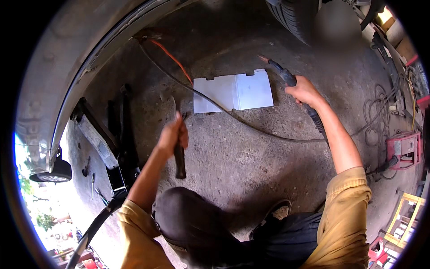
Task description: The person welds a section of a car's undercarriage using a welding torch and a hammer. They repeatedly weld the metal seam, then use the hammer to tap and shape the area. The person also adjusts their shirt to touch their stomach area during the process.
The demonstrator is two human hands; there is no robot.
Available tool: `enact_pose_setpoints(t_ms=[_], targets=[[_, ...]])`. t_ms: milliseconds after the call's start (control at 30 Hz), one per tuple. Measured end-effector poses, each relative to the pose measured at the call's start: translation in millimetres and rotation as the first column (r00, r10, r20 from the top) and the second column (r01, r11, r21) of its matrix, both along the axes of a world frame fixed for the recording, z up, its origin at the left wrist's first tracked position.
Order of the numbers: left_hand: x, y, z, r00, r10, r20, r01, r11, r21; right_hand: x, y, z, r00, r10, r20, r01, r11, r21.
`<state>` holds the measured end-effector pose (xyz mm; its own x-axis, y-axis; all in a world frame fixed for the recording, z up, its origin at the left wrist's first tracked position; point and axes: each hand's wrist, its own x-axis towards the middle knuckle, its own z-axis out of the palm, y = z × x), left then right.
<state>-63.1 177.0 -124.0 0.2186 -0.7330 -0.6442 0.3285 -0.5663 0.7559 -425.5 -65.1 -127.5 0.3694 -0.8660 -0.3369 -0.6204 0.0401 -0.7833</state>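
My right hand (305, 93) is wrapped round a welding torch (288, 77). The torch's copper-coloured tip points up and left, and its ribbed cable sleeve runs down beside my forearm. My left hand (170, 134) grips a hand tool with a dark handle (180, 165). A thin, pale, curved metal end sticks out above that fist; the tool's exact kind I cannot make out. Between and beyond both hands, a white folded panel (215, 94) with notched edges lies on the concrete floor. A dark cable (255, 130) crosses over the panel and curves toward the torch side.
A car body (49, 80) overhangs on the left. Beneath its edge stands a floor jack (101, 143) with a long handle. An orange cord (172, 57) leads to the panel. Coiled cables (378, 107) and a red machine (403, 150) sit right; a tyre (293, 18) is at the top.
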Motion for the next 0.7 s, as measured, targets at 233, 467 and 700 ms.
enact_pose_setpoints(t_ms=[233,467,700], targets=[[23.8,118.3,-205.2,0.570,-0.269,0.777,0.139,0.963,0.231,29.7,18.3,-29.3,0.965,0.175,-0.195,-0.234,0.908,-0.347],[31.3,-32.4,-108.8,0.304,-0.212,0.929,0.275,0.953,0.127,43.2,29.3,-8.6,0.952,-0.030,-0.304,-0.040,0.974,-0.222],[42.0,-96.8,-187.5,0.520,-0.114,0.847,0.034,0.993,0.113,76.5,53.6,22.0,0.968,0.043,-0.249,-0.092,0.977,-0.190]])
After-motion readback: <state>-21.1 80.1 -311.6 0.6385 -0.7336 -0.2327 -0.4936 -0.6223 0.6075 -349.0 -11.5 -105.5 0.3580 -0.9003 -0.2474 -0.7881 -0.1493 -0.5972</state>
